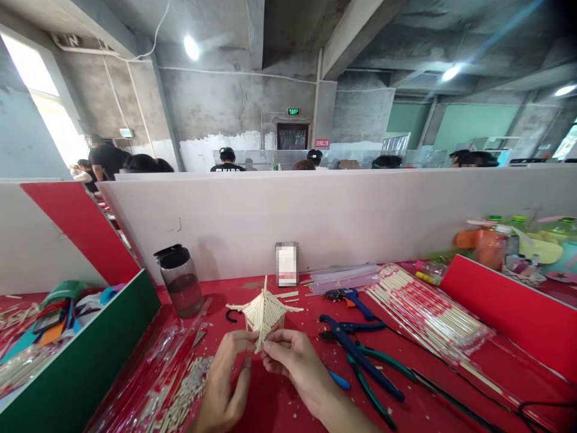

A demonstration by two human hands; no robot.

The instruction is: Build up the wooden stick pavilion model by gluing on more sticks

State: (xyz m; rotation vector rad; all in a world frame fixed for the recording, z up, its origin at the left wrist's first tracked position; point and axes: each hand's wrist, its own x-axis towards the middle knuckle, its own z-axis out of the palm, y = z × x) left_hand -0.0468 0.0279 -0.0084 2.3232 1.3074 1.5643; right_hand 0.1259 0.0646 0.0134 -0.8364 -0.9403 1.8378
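A small pavilion model (265,308) made of pale wooden sticks stands on the red table in front of me, with a pointed top and upturned roof corners. My left hand (231,376) is at its near left side, fingertips against the near roof corner and thumb held apart. At the same corner, my right hand (294,365) has thumb and index finger pinched by the end of the ridge stick. The fingers partly cover the model's lower front. A black hook-shaped piece (232,315) lies just left of the roof.
Blue-handled cutters (360,355), green-handled pliers (367,385) and a blue glue gun (349,296) lie on the right. Bagged wooden sticks (428,307) lie beyond. A dark-lidded bottle (180,285), plastic wrappers and cut stick scraps (189,385) are on the left. Low partitions (342,222) enclose the table.
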